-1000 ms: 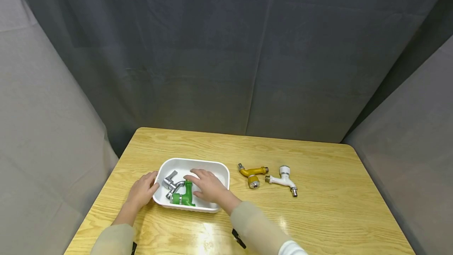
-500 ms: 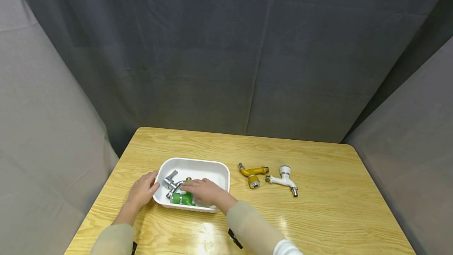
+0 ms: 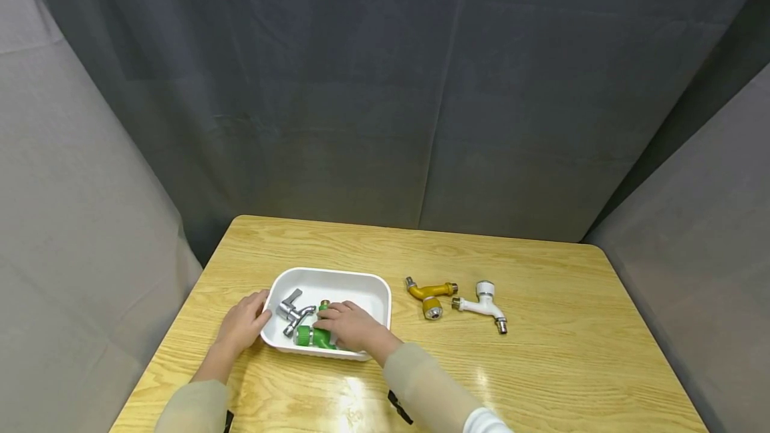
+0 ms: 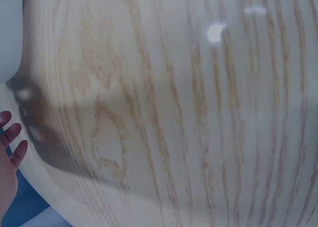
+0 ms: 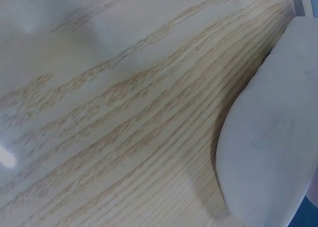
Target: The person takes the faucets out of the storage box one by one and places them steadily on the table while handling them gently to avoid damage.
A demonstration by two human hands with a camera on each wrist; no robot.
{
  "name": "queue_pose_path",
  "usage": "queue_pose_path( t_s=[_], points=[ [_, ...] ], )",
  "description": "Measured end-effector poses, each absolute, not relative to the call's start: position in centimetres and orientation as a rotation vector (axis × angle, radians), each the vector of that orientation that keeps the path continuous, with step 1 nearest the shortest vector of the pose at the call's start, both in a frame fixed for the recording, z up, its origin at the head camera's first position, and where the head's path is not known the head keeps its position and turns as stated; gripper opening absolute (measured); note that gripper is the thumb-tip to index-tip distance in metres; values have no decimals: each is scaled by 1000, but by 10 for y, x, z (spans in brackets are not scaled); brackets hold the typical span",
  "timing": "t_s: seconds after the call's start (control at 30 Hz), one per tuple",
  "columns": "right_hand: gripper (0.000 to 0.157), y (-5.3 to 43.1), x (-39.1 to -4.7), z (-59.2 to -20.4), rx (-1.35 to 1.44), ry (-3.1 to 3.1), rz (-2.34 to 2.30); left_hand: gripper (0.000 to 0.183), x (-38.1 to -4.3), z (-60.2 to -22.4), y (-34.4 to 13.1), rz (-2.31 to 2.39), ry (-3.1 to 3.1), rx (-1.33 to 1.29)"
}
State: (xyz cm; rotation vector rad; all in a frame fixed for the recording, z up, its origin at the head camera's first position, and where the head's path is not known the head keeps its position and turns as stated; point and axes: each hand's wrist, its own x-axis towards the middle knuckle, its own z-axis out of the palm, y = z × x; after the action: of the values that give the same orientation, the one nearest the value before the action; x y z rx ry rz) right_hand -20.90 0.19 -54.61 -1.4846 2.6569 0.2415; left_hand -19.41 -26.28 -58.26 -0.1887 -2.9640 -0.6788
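A white plastic tray (image 3: 361,289) stands on the wooden table, with two taps inside. One is a chrome lever tap (image 3: 291,313) at the tray's left end; beside it lies a green tap (image 3: 305,336). My right hand (image 3: 351,325) reaches in over the tray's near right side and grips the green tap's body, hiding part of it. At the tray's left end my left hand (image 3: 240,323) touches the rim, its fingers extended. The left wrist view catches only those fingertips at its edge; the right wrist view shows mostly the tray's outer wall (image 5: 268,127).
To the right of the tray lies a yellow tap (image 3: 430,291) on the wooden table (image 3: 541,353). A white tap (image 3: 478,306) lies just beyond it. Behind the table's far edge hangs a dark grey curtain (image 3: 361,119), with light grey cloth (image 3: 78,219) at the sides.
My right hand has lowered onto the green tap and taken hold of it. The green tap has shifted slightly to the right, away from the chrome tap. My left hand has stayed put.
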Motion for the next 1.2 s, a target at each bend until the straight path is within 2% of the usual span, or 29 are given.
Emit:
queue_pose_path(
  t_s=[0.5,1.2],
  points=[
    [32,14,-213,-556,-1376,2848,217,41,-195,-584,-263,-687,-2970,-180],
    [41,15,-211,-550,-1197,2809,230,41,-194,-584,-264,-706,-2955,-184]
  ],
)
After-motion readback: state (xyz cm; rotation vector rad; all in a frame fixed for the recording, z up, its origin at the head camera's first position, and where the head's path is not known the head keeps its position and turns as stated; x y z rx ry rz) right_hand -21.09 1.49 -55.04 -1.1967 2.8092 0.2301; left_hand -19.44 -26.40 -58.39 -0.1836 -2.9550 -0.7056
